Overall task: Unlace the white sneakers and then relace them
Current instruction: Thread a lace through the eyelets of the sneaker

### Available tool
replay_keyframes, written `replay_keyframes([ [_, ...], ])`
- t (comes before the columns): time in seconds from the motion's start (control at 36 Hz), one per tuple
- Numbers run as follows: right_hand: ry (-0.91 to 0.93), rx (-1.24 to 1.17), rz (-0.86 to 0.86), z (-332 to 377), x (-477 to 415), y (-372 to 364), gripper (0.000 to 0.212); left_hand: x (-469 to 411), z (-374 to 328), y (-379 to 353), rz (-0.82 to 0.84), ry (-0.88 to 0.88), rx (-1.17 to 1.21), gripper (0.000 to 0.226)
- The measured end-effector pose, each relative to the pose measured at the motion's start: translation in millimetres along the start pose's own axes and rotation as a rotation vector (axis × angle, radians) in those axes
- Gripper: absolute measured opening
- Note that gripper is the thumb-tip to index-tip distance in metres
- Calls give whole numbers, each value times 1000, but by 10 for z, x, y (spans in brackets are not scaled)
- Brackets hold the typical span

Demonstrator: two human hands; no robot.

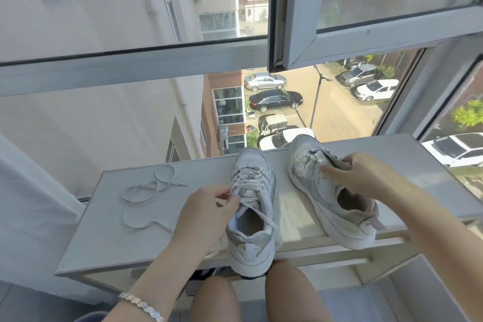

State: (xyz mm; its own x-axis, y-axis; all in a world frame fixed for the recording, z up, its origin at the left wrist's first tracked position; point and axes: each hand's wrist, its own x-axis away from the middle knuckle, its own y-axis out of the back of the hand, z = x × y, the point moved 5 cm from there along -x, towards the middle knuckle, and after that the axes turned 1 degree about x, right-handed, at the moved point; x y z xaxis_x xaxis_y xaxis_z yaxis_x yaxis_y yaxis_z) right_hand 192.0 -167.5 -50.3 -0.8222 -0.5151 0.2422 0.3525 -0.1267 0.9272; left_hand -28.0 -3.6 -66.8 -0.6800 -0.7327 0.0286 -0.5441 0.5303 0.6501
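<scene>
Both busy: L hand (pixel 206 208) pinches lace (pixel 236 189), R hand (pixel 366 178) grips sneaker (pixel 305 167).

Two white sneakers on the white table (pixel 109 238) at frame bottom, under the window. Left hand (pixel 206 206) pinches the lace on the laced sneaker (pixel 252 206), centre, heel overhanging the near edge. Right hand (pixel 358 172) grips the tongue area of the unlaced sneaker (pixel 332 196), right of centre, tilted. Loose lace (pixel 146 193) lies coiled on the table, left. Bracelet (pixel 142 304) on the left wrist, lower left.
</scene>
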Motion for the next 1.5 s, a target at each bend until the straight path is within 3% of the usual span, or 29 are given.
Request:
replay_keyframes([
  [0.19,59,-70,33,-243,-26,-89,18,-46,-166,-243,-15,13,119,6],
  [0.31,79,-199,-123,-385,-25,-118,28,-90,-242,-337,-17,-4,101,8],
  [0.5,135,-382,-430,-531,242,261,28,-194,-376,-587,-13,5,142,16],
  [0.56,170,-416,-468,-503,335,448,17,-219,-486,-711,13,22,191,16],
  [0.72,229,-518,-530,-392,536,784,20,-258,-759,-1077,196,76,402,31],
  [0.78,244,-528,-529,-332,575,803,20,-231,-743,-1065,223,87,457,30],
  [0.94,317,-595,-424,15,620,646,27,-178,-309,-481,21,-36,163,19],
  [1.14,378,-663,-205,767,548,19,32,-2,437,244,-206,94,-49,28],
  [1.19,375,-701,-133,944,551,-182,31,38,596,335,-196,129,-127,31],
  [1.33,316,-435,-86,999,486,-562,24,104,883,371,-99,243,-303,35],
  [1.5,273,-345,-111,876,494,-644,19,126,1038,286,-20,285,-324,11],
])
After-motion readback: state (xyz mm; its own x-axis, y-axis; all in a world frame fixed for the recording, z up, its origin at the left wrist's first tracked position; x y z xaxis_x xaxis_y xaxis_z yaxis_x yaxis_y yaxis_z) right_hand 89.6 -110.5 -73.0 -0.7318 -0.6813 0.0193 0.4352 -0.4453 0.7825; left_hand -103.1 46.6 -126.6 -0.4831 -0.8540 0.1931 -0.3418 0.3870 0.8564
